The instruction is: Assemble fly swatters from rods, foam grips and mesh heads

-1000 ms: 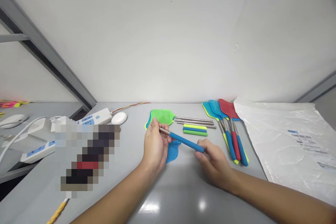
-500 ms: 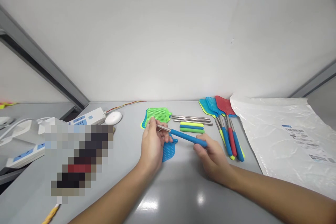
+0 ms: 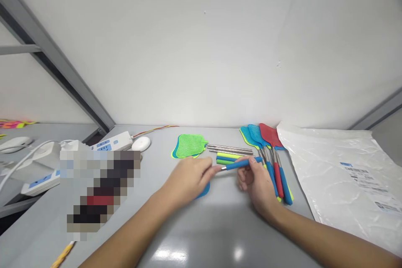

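Observation:
Between my hands is a fly swatter handle, a metal rod with a blue grip [image 3: 243, 163]. My left hand [image 3: 190, 180], back upward, pinches the metal rod, most of which it hides. My right hand [image 3: 259, 186] holds the blue grip between thumb and fingers near its far end. Partly covered by my left hand, a blue swatter head [image 3: 205, 190] lies on the table. Just beyond are a green mesh swatter head [image 3: 190, 144] stacked on others, several metal rods [image 3: 230, 149], and yellow, blue and green grips [image 3: 224, 158].
Several assembled fly swatters [image 3: 276, 167] lie in a pile to the right, beside a white plastic mailing bag [image 3: 326, 176]. On the left are a power strip [image 3: 116, 142], a round white device [image 3: 141, 143] and a pixelated item [image 3: 103, 192]. A white wall [image 3: 201, 50] closes off the back.
My left hand has turned over, from palm side to back upward, and closed on the metal rod. My right hand has shifted its hold, and the handle's right end has risen.

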{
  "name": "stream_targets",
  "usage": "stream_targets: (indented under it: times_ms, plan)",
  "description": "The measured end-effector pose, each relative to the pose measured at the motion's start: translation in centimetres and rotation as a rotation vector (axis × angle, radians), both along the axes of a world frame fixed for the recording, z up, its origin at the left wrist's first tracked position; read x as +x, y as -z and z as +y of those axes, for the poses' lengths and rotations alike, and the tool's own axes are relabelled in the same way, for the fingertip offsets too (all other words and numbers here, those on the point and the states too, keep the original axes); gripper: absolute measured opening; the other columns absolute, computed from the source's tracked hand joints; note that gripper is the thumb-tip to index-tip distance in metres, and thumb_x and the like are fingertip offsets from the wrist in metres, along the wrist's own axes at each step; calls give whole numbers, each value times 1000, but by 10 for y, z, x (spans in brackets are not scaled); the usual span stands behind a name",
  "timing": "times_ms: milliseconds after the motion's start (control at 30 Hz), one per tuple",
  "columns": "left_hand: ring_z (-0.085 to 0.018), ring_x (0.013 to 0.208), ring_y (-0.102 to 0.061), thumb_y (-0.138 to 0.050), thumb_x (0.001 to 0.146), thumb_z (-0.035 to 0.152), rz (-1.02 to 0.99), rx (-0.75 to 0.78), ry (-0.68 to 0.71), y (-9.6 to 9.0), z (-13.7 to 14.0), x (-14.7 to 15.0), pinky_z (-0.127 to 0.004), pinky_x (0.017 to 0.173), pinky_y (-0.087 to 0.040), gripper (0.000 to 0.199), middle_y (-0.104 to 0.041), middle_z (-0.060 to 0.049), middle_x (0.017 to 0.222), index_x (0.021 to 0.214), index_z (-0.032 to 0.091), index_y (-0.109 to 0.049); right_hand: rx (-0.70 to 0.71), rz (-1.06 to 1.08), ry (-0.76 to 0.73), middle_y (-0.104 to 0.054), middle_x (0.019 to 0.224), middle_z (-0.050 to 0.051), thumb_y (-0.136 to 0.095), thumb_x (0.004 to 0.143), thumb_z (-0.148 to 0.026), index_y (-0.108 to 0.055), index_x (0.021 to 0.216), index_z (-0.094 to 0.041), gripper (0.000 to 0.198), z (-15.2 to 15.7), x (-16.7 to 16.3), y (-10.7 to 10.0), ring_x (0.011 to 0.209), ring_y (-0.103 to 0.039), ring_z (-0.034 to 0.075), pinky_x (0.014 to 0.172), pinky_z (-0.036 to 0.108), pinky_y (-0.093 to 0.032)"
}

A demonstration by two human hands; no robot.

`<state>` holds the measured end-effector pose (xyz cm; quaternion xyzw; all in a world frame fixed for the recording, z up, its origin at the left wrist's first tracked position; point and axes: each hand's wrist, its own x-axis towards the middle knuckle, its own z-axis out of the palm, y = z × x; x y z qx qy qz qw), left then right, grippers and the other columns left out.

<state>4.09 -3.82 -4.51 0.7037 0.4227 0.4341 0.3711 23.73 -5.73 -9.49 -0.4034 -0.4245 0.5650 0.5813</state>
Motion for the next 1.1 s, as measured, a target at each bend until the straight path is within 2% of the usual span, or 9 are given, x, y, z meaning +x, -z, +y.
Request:
stream_targets:
  times_ms: [167,267,367,433,500,600,733,933,1100]
  plan:
    - [-15,42,-30,-71,77,33,108,69,-2,23,-35,27,-26,55,-26,16,-40,4,48,72,25,-58,-30,-69,1,-42,59,-6,-41,93,-54,-53,92,-22,34,-5,-3,-2,45,-39,9,45,24,-35]
    - [-15,44,-31,-63,83,33,122,111,-46,25,-44,33,-30,63,-31,16,-41,3,51,72,23,-56,144,-296,186,-52,86,0,-50,91,-46,-49,105,-25,26,-7,-3,-6,67,-51,13,62,27,-46]
    - [-16,52,-41,-49,90,23,472,226,-41,10,-36,25,-32,67,-34,15,-51,-2,64,77,21,-55,418,-606,324,-49,108,6,-58,87,-38,-44,119,-26,37,-4,1,-8,98,-51,20,88,38,-44]
    - [-19,64,-49,-41,88,11,812,306,-3,-5,-27,15,-32,69,-36,17,-56,-4,78,86,20,-56,556,-873,291,-47,117,9,-60,86,-36,-47,121,-26,39,-2,5,-9,111,-46,25,95,45,-38]
    - [-21,75,-53,-39,86,6,1026,384,-10,-15,-20,6,-37,77,-39,21,-57,-6,84,90,19,-55,637,-1131,214,-48,123,10,-59,87,-35,-54,118,-29,32,-1,6,-9,117,-43,29,97,49,-33]
    - [-21,85,-55,-41,88,7,1097,468,59,-18,-16,-2,-49,94,-33,20,-58,-4,86,90,20,-55,699,-1322,15,-60,111,7,-50,93,-32,-58,114,-28,23,-3,4,-7,105,-53,26,91,45,-36]
    - [-19,85,-55,-44,92,14,1073,506,189,-6,-19,-5,-51,106,-24,13,-59,0,81,88,20,-55,605,-1393,-221,-69,88,3,-38,98,-33,-57,110,-24,25,-13,-4,-2,70,-60,20,65,32,-40]
    - [-18,76,-58,-44,92,17,1138,620,269,2,-20,-1,-46,102,-31,11,-61,-1,81,86,18,-54,460,-1559,-313,-66,71,3,-29,99,-36,-55,90,-22,32,-17,-6,1,64,-62,23,57,30,-34]
    - [-18,69,-59,-46,89,16,1181,609,313,-2,-19,-9,-40,87,-38,8,-63,-3,79,85,18,-53,488,-1480,-415,-67,70,-2,-29,100,-32,-50,86,-23,27,-13,-8,-6,57,-60,17,50,27,-26]
